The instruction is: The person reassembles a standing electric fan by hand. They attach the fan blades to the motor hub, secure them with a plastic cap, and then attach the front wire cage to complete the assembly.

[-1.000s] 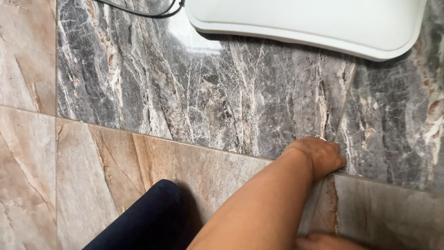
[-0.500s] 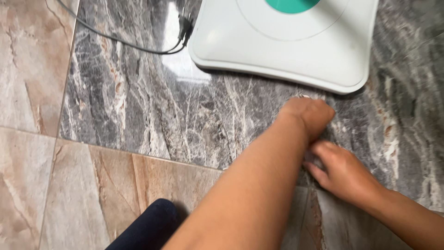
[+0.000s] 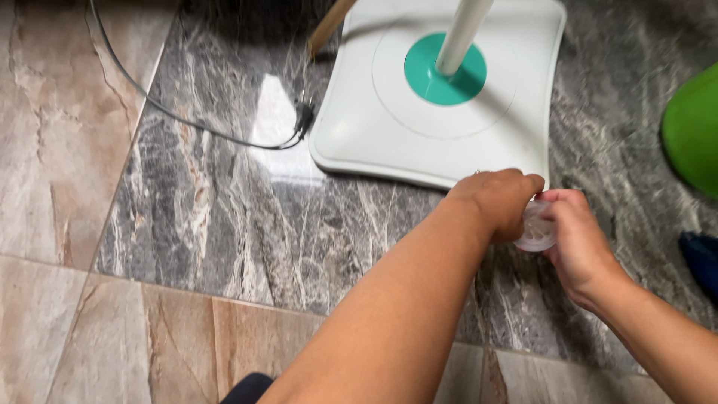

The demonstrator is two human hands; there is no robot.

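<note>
**Two hands meet on a small clear round thing**

Both hands have lifted off the floor since a moment ago, and more of the white base shows at the top now.

On the far left, the floor is tan stone with brown cracks. Next to it lies dark grey stone with white streaks, and it is shiny. A thin black cord runs across the grey stone to the white base, which is flat and square with round corners. A teal circle sits in the middle of the base, and a white pole stands up from it.

Just below the base, the left hand is curled, with its fingertips on a small clear round thing. The right hand grips that thing from the other side. It is held between the two hands, above the grey stone.

At the far right edge sit a bright green shape and a dark blue bit. I cannot tell what they are.
</note>
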